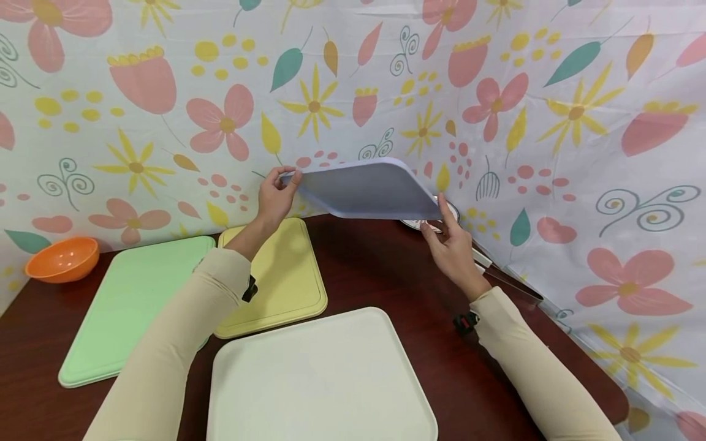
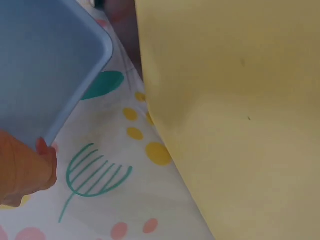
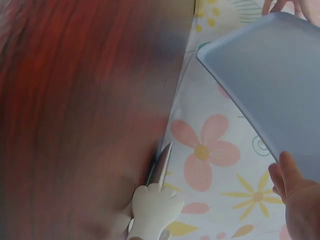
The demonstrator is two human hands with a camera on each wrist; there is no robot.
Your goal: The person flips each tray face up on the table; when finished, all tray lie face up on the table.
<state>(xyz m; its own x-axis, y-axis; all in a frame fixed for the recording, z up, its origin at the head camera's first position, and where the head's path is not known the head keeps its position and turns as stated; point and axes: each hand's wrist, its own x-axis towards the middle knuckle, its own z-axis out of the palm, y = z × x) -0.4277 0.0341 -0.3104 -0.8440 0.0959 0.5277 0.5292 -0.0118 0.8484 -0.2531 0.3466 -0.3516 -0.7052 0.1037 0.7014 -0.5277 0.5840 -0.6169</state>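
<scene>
A blue-grey rectangular tray (image 1: 364,190) with a raised rim hangs tilted above the far part of the dark table. My left hand (image 1: 277,197) grips its left corner, thumb on the near side. At the opposite end my right hand (image 1: 453,248) holds the right edge between thumb and fingers. In the left wrist view the tray (image 2: 45,65) fills the upper left, one hand (image 2: 25,172) at its edge. Both hands appear on the tray (image 3: 270,75) in the right wrist view, the right hand (image 3: 302,200) lower right.
A white tray (image 1: 325,380) lies nearest me on the table (image 1: 375,263). Left of centre are a yellow board (image 1: 281,275), a green board (image 1: 127,306) and an orange bowl (image 1: 63,260). A pointed blade with a white paw-shaped handle (image 3: 155,210) lies along the right edge, near a partly hidden plate (image 1: 413,225).
</scene>
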